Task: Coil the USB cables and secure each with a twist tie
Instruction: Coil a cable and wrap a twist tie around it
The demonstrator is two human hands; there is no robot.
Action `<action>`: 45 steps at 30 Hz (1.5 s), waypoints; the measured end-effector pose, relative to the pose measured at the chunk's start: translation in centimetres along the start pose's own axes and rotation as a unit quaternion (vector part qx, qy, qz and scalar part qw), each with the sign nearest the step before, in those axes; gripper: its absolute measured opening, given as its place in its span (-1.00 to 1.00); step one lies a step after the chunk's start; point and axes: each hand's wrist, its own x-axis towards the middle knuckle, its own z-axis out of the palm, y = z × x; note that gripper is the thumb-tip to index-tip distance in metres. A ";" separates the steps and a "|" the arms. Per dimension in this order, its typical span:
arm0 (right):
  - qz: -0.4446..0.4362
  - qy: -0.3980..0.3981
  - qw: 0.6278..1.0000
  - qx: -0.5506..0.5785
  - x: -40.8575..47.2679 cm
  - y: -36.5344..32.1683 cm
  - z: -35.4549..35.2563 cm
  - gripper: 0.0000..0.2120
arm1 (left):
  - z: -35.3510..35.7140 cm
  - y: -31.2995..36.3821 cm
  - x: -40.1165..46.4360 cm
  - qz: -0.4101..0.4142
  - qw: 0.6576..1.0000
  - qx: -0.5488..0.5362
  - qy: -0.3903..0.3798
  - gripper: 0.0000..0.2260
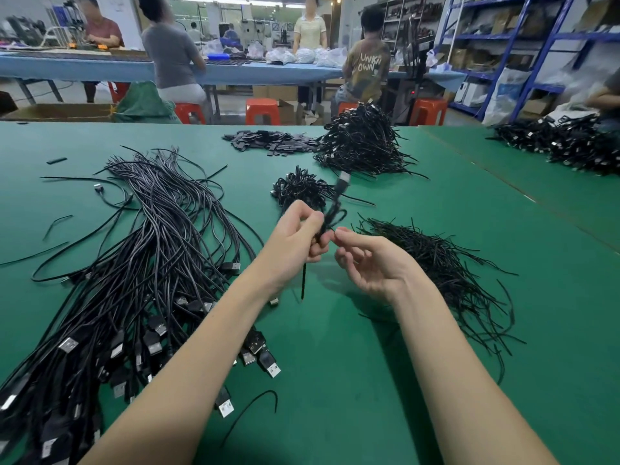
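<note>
My left hand [297, 236] grips a coiled USB cable [330, 218], fingers curled round the bundle held above the green table [369, 380]; its plug [344, 178] sticks up, blurred. My right hand [365, 260] pinches at the coil with thumb and forefinger; whatever thin tie sits between them is too small to make out. One loose end [304, 280] hangs below my left fist. How many loops the coil has I cannot tell.

Just right of my hands lies a heap of twist ties [446, 266], too tangled to count. To the left spreads the pile of uncoiled cables [151, 256], their plugs toward me, running off the frame's edge. Beyond my hands sits a small cluster of finished coils [302, 189], then a bigger mound [362, 142], with small flat black pieces [268, 140] beside it. Another heap [563, 142] lies far right.

Four people sit or stand at the far table [100, 68]; one shirt [369, 67] reads "UNKN OWN". Four orange stools [262, 110] show.
</note>
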 end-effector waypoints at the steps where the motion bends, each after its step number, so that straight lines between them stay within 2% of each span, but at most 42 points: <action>1: 0.011 -0.014 1.000 0.011 0.0 0.0 -0.5 -0.75 | -0.3 0.3 -0.2 -0.008 0.999 0.019 -0.046 -0.81; 2: 0.005 -0.026 1.000 -0.013 0.0 -0.2 -1.0 -0.76 | -0.6 0.6 -0.5 -0.017 0.995 0.047 -0.091 -0.82; 4: -0.043 -0.039 0.989 -0.135 0.0 -1.0 -2.0 -0.74 | -1.0 1.4 -1.1 -0.026 0.980 0.114 -0.160 -0.83; 7: -0.117 -0.055 0.930 -0.345 -0.7 -2.7 -2.9 -0.70 | -1.0 2.6 -1.6 -0.015 0.949 0.207 -0.238 -0.83; 9: -0.135 -0.085 0.888 -0.431 -1.3 -3.6 -3.2 -0.76 | -0.5 3.0 -1.8 -0.003 0.928 0.260 -0.267 -0.84; 11: -0.148 -0.093 0.851 -0.495 -1.8 -4.1 -3.1 -0.77 | -0.2 2.9 -1.8 0.003 0.906 0.328 -0.269 -0.85; 13: -0.170 -0.061 0.805 -0.565 -2.0 -4.0 -2.5 -0.78 | 0.1 2.3 -1.8 0.010 0.888 0.395 -0.237 -0.87; 15: -0.214 -0.002 0.759 -0.615 -1.9 -3.8 -1.5 -0.79 | 0.5 1.6 -1.8 0.020 0.895 0.412 -0.168 -0.89; 17: -0.285 0.048 0.732 -0.617 -1.8 -3.6 -0.7 -0.80 | 0.8 1.1 -1.6 0.023 0.924 0.373 -0.076 -0.89; 19: -0.349 0.068 0.732 -0.582 -1.7 -3.1 0.0 -0.83 | 0.9 0.8 -1.2 0.014 0.944 0.328 0.000 -0.89; 21: -0.396 0.067 0.721 -0.565 -1.5 -2.5 0.6 -0.85 | 0.7 0.5 -1.0 0.001 0.959 0.281 0.046 -0.90; 23: -0.432 0.058 0.690 -0.578 -1.5 -1.9 1.2 -0.86 | 0.6 0.3 -0.9 -0.001 0.970 0.233 0.072 -0.93; 25: -0.446 0.054 0.675 -0.585 -1.5 -1.7 1.4 -0.86 | 0.6 0.2 -0.8 0.018 0.969 0.226 0.095 -0.93; 28: -0.437 0.062 0.673 -0.594 -1.7 -1.9 1.2 -0.88 | 0.6 -0.2 -0.7 0.072 0.950 0.278 0.125 -0.95; 30: -0.414 0.065 0.688 -0.593 -1.9 -2.1 1.2 -0.92 | 0.7 -0.4 -0.7 0.121 0.930 0.315 0.144 -0.96; 33: -0.385 0.069 0.747 -0.537 -2.1 -2.1 1.6 -0.92 | 0.9 -0.3 -0.9 0.180 0.906 0.355 0.142 -0.94; 35: -0.387 0.085 0.762 -0.513 -2.0 -2.1 1.8 -0.93 | 1.1 -0.4 -1.0 0.207 0.894 0.375 0.134 -0.93; 37: -0.402 0.103 0.740 -0.528 -1.8 -2.0 2.1 -0.93 | 1.3 -0.7 -1.1 0.217 0.884 0.391 0.138 -0.92; 41: -0.440 0.140 0.651 -0.603 -1.0 -1.2 3.0 -0.88 | 1.6 -1.1 -1.1 0.210 0.879 0.390 0.177 -0.91; 43: -0.447 0.146 0.625 -0.623 -0.4 -0.7 3.3 -0.86 | 1.7 -1.0 -1.1 0.209 0.878 0.389 0.186 -0.91; 45: -0.452 0.138 0.616 -0.630 0.0 -0.5 3.2 -0.85 | 1.8 -0.7 -1.3 0.205 0.888 0.364 0.191 -0.91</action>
